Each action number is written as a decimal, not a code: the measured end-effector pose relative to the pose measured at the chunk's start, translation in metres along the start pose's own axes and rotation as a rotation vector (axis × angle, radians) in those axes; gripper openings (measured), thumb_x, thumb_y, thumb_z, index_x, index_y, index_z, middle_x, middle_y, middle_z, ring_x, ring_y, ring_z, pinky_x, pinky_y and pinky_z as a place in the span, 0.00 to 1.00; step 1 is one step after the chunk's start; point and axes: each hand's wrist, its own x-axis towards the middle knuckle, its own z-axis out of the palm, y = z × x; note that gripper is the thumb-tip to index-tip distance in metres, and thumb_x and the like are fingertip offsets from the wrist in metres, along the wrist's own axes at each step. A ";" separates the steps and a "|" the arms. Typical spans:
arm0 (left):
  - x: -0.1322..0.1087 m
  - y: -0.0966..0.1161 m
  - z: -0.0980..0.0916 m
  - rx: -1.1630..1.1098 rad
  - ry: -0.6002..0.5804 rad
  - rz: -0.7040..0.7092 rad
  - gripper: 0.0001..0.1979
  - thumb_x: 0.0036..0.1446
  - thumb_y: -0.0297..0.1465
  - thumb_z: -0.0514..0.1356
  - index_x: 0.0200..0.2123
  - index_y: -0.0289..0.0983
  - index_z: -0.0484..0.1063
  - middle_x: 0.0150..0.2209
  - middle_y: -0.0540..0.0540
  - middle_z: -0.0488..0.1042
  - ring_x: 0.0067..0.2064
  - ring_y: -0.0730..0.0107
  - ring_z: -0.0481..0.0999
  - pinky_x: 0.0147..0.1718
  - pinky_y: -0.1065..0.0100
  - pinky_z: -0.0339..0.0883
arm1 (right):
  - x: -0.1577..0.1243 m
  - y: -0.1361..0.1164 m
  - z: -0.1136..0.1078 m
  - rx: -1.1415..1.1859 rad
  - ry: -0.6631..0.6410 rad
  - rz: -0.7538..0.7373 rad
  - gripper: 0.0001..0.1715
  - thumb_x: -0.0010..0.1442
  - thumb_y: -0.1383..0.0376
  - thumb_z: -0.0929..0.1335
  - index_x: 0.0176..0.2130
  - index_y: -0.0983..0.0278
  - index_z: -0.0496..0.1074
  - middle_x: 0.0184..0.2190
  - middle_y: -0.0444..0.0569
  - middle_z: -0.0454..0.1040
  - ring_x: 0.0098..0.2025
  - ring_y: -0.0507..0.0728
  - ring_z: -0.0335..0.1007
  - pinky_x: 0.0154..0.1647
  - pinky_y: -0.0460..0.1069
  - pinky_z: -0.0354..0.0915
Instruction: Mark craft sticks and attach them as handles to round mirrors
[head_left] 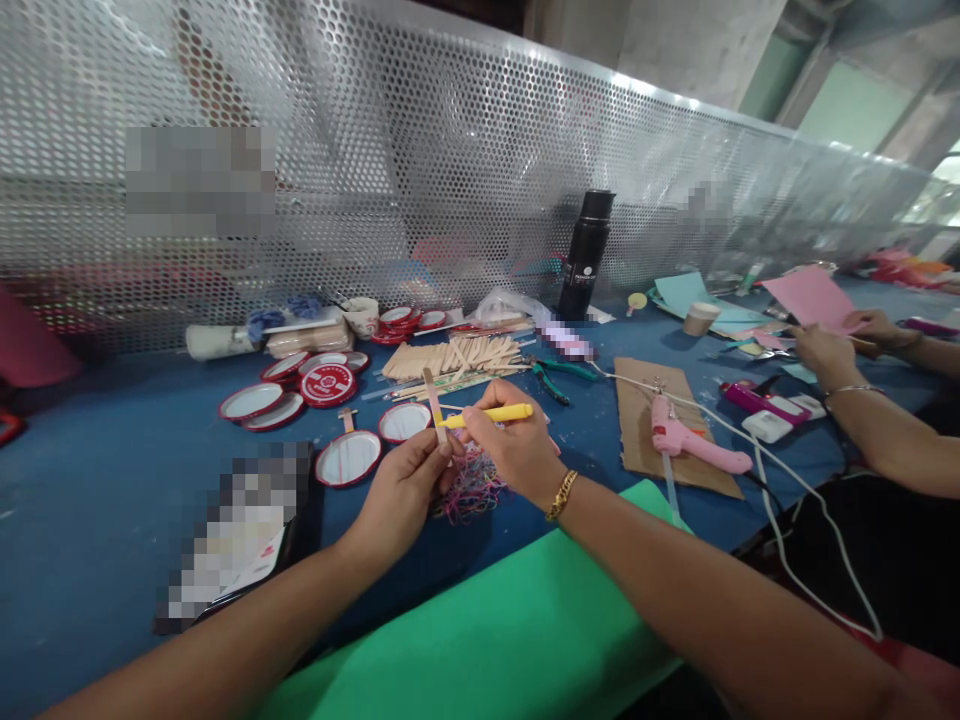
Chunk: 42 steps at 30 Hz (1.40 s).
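In the middle of the head view, my left hand [409, 478] pinches a wooden craft stick [430, 392] upright by its lower end. My right hand [516, 448] grips a yellow marker pen [506, 412], its tip touching or very close to the stick, where a yellow patch shows. Beneath my hands lies a tangle of multicoloured thread [474, 492]. Just left of them, a red-rimmed jar lid [349, 460] lies inner side up with a short stick at its top edge. Another such lid [405, 423] sits behind my left hand.
Behind are a craft-stick pile [450, 358], red lids [328, 384], pliers [551, 382] and a black bottle [585, 255]. A pink glue gun [690, 442] with white cord lies on cardboard [637, 400]. A phone-like device [244, 540] is left. At right, a co-worker's hands hold pink paper [810, 300].
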 end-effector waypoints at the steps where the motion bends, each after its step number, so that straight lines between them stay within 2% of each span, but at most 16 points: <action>1: 0.000 0.000 0.000 0.007 0.001 -0.001 0.21 0.58 0.48 0.60 0.24 0.39 0.65 0.20 0.54 0.62 0.22 0.75 0.56 0.21 0.70 0.49 | 0.000 0.001 0.000 -0.008 0.002 0.001 0.14 0.58 0.61 0.68 0.24 0.58 0.63 0.20 0.40 0.72 0.25 0.53 0.69 0.31 0.48 0.66; 19: 0.000 -0.004 -0.001 -0.003 0.002 -0.003 0.21 0.58 0.49 0.60 0.25 0.39 0.66 0.20 0.54 0.62 0.22 0.74 0.57 0.21 0.70 0.49 | 0.000 0.001 -0.002 0.058 0.029 -0.010 0.13 0.58 0.61 0.68 0.24 0.59 0.63 0.20 0.41 0.72 0.24 0.53 0.68 0.30 0.48 0.65; 23: 0.000 -0.003 0.000 -0.007 0.008 0.012 0.22 0.58 0.49 0.60 0.24 0.39 0.65 0.20 0.53 0.62 0.22 0.74 0.57 0.22 0.70 0.50 | 0.000 -0.001 -0.001 0.015 0.001 -0.019 0.14 0.58 0.61 0.68 0.24 0.59 0.63 0.19 0.40 0.70 0.24 0.52 0.66 0.29 0.48 0.63; 29: 0.000 -0.002 0.000 0.004 0.008 -0.004 0.21 0.58 0.49 0.60 0.24 0.39 0.65 0.20 0.54 0.62 0.22 0.75 0.56 0.21 0.71 0.49 | 0.001 0.002 -0.003 0.031 0.036 0.004 0.14 0.57 0.61 0.68 0.24 0.59 0.63 0.20 0.41 0.71 0.24 0.53 0.66 0.30 0.49 0.64; 35: 0.000 -0.003 0.000 -0.012 0.013 0.007 0.21 0.58 0.49 0.61 0.25 0.39 0.66 0.19 0.54 0.62 0.22 0.75 0.56 0.21 0.70 0.49 | -0.001 0.001 0.000 0.020 0.003 0.003 0.13 0.58 0.61 0.68 0.25 0.59 0.63 0.20 0.40 0.71 0.24 0.53 0.68 0.30 0.48 0.64; 42: 0.000 -0.002 0.000 -0.011 0.012 -0.008 0.21 0.58 0.49 0.61 0.25 0.39 0.66 0.20 0.54 0.62 0.21 0.75 0.56 0.21 0.70 0.48 | 0.000 0.000 -0.003 0.017 0.024 -0.014 0.14 0.58 0.60 0.68 0.24 0.58 0.62 0.20 0.41 0.71 0.24 0.53 0.67 0.31 0.49 0.65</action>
